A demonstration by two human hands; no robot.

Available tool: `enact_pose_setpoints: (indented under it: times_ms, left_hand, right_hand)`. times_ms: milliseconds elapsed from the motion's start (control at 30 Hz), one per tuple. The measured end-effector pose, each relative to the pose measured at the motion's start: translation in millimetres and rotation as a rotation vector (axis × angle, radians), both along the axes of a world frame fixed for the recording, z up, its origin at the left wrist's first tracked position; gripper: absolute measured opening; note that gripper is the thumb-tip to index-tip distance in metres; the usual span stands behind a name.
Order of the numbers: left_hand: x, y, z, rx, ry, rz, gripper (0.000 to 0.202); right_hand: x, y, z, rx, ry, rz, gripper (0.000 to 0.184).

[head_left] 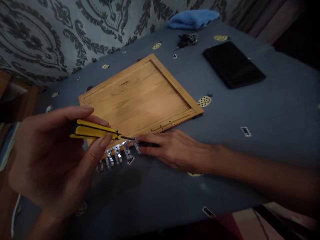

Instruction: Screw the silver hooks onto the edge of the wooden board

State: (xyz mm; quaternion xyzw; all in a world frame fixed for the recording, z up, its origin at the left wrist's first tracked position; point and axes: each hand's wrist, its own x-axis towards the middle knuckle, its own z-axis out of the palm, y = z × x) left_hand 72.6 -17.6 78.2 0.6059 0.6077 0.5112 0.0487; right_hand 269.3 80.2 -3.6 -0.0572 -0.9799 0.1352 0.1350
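Observation:
My left hand [57,153] is closed around the yellow and black handle of a screwdriver [96,130]. Its thin shaft points right, the tip at a metal hook [136,145] on the near edge of a framed wooden panel [132,96]. With fingers pinched, my right hand [172,146] steadies that hook against the edge. Several more silver hooks [118,154] line the same edge to the left, with screw heads visible on some. Small dark holes dot the edge to the right of my fingertips.
The panel lies on a grey-blue cloth [237,160] printed with pineapples. Beyond it are a black tablet or phone [233,65], keys [186,40] and a blue cloth [193,19]. A patterned curtain or wall covering [100,30] borders the far side.

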Motion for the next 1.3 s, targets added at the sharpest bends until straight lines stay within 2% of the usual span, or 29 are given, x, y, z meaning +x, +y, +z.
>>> enact_pose_setpoints:
  times_ms: [233,400,633,833,900,1067,1167,1300]
  left_hand:
    - [-9.1,2.8,-9.7,0.018,0.04,-0.123,0.056]
    - [-9.5,2.5,-11.4,0.031,0.069,-0.151,0.057]
    - [-10.6,2.5,-12.3,-0.006,0.114,-0.133,0.056]
    - [-14.6,4.9,-10.7,0.027,0.319,-0.059,0.052]
    - [-13.7,4.8,-10.9,0.047,0.283,-0.061,0.053]
    - [-8.9,3.3,-11.6,-0.009,0.026,-0.149,0.064]
    - [-9.0,3.6,-11.4,0.005,0.051,-0.172,0.065]
    - [-10.4,4.0,-11.6,0.016,0.127,-0.133,0.062]
  right_hand:
    - [-1.7,0.7,-1.3,-0.005,-0.012,0.005,0.046]
    - [-2.7,-0.8,-0.3,0.011,-0.015,-0.003,0.046]
    - [-2.4,-0.5,0.2,0.003,-0.025,-0.007,0.043]
    - [-2.8,-0.6,-0.6,-0.017,-0.011,0.005,0.045]
    - [-2.2,-0.8,-0.7,-0.017,-0.01,0.001,0.046]
    - [-1.5,-0.5,-1.3,0.004,-0.005,-0.008,0.045]
    - [-2.1,-0.4,-0.5,0.01,-0.016,-0.004,0.045]
    - [-2.5,-0.8,-0.1,0.001,-0.014,-0.004,0.043]
